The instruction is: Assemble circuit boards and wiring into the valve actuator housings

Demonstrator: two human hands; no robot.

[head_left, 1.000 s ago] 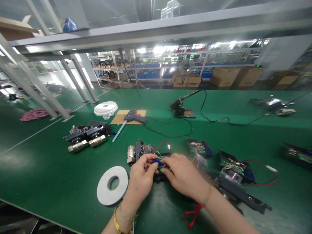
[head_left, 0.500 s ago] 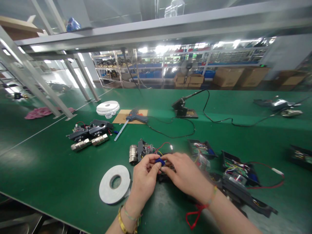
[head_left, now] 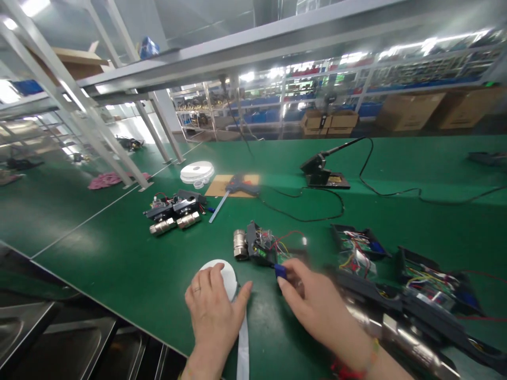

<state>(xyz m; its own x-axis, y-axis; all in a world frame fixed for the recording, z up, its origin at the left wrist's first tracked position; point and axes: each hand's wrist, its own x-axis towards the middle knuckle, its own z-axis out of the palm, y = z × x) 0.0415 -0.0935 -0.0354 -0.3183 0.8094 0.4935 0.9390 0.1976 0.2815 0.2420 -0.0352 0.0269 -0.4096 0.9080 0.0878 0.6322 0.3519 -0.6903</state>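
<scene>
My left hand [head_left: 214, 311] lies on the white tape roll [head_left: 225, 272] at the near edge of the green bench, fingers wrapped over it, and a strip of white tape [head_left: 242, 345] trails down from it. My right hand [head_left: 317, 309] pinches a small blue part [head_left: 280, 271] wired to the black valve unit [head_left: 259, 247] with coloured wires and a metal fitting, just in front of it.
Two more valve units [head_left: 174, 214] lie to the left, open black housings with wiring [head_left: 415, 274] to the right. Farther back are a glue gun on cardboard [head_left: 237, 186], stacked tape rolls [head_left: 197, 172] and a soldering stand [head_left: 322, 171] with cables. The bench edge drops off at lower left.
My left hand has let go of the blue part and dropped onto the tape roll. My right hand still holds the blue part. The view has swung left.
</scene>
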